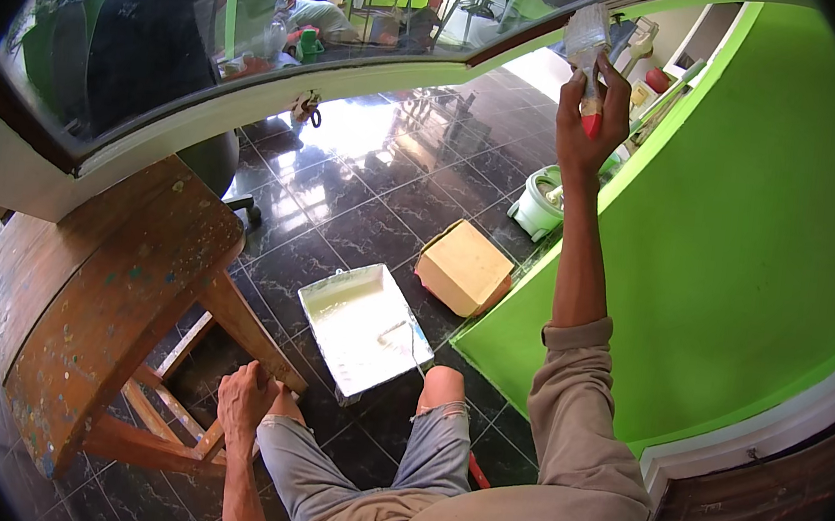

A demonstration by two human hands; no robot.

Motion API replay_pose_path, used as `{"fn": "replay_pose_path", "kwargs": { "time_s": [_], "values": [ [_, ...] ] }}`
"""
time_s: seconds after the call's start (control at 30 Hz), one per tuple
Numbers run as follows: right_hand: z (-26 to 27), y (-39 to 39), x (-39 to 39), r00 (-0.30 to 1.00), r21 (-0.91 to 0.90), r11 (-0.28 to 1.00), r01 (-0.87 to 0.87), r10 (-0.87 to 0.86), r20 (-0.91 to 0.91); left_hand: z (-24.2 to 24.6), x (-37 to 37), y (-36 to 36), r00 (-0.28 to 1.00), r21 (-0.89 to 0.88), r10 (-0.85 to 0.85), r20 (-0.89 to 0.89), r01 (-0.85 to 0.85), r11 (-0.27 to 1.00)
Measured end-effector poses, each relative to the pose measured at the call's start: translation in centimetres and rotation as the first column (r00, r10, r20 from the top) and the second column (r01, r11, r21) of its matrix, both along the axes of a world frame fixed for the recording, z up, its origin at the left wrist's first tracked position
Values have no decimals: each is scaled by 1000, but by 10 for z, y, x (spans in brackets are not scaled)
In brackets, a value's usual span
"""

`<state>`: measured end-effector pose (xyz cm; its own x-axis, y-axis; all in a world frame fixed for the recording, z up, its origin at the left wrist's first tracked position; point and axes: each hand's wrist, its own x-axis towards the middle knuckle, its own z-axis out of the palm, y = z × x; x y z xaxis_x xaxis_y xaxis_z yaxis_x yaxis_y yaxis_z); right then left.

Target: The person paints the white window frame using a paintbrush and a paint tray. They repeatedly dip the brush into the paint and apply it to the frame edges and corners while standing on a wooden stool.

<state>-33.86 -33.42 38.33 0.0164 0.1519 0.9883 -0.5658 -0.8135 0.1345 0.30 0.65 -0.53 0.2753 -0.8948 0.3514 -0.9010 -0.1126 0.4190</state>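
My right hand (595, 119) is raised at the upper right, gripping a flat paintbrush (588, 39) by its red-tipped handle. Whitish paint coats the bristles, which point up towards the dark edge of the window frame (514, 44); whether they touch it cannot be told. Low on the left, my left hand (246, 395) is curled beside my knee and a leg of the wooden table (249, 327). Its fingertips are hidden. On the floor in front of me lies a paint tray (315, 303) with white paint and a small paint roller (394, 330) in it.
A paint-spotted wooden tabletop (120, 292) stands close on my left. To the right rises a bright green wall (738, 216). A cardboard box (466, 265) and a mop bucket (540, 204) sit on the dark tiled floor (360, 232). The window glass (161, 25) spans the upper left.
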Motion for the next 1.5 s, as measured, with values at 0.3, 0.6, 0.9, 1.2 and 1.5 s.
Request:
{"fn": "replay_pose_path", "kwargs": {
  "time_s": [0.3, 0.6, 0.9, 1.2, 1.5],
  "values": [
    [-1, 2, 1, 1000, 21, 1000, -5, 5, -2, 7, -3, 0, 1000, 42, 12, -1, -12, 999],
    [-14, -5, 7, 1000, 33, 999, 26, -26, 3, -4, 1, -2, 1000, 2, 7, 26, -7, 1000],
    [-25, -8, 16, 999, 37, 999, 34, -34, -10, 2, 0, 0, 1000, 31, 10, 4, -10, 999],
    [-41, -12, 25, 999, 53, 998, 43, -41, -27, 3, 1, 0, 1000, 28, -3, -3, 3, 1000],
    [-51, -12, 33, 995, 55, 994, 96, -94, -32, 2, 1, -1, 1000, 5, 1, 1, -1, 1000]
  ]
}}
